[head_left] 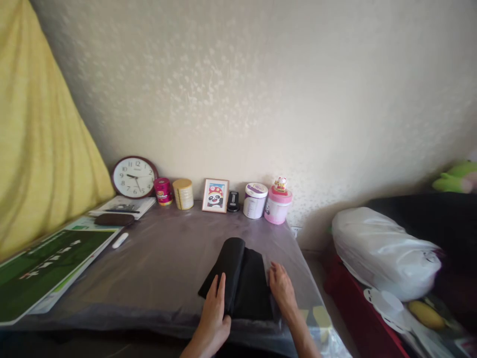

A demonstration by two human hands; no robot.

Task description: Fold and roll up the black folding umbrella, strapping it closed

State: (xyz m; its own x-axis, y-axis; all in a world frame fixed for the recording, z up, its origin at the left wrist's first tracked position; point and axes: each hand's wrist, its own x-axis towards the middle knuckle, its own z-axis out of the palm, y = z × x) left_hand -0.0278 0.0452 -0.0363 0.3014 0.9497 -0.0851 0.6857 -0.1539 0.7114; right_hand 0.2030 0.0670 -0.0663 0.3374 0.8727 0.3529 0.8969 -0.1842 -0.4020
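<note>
A folded piece of black, cloth-like material (254,288) lies near the table's front edge, its left part doubled over into a thick, rounded fold. My left hand (215,308) is on that fold near its lower end, fingers along the top and thumb round the near side, closed on it. Just beside the right edge of the black cloth, my right hand (282,286) rests low at the tabletop with its fingers curled in. Whether those fingertips pinch anything is hidden.
Along the wall stand a clock (134,177), a pink tin (163,192), a yellow canister (183,195), a panda picture frame (215,196) and two lidded tubs (255,203). A green board (48,268) lies left. Right of the table sits a white plastic bag (383,251).
</note>
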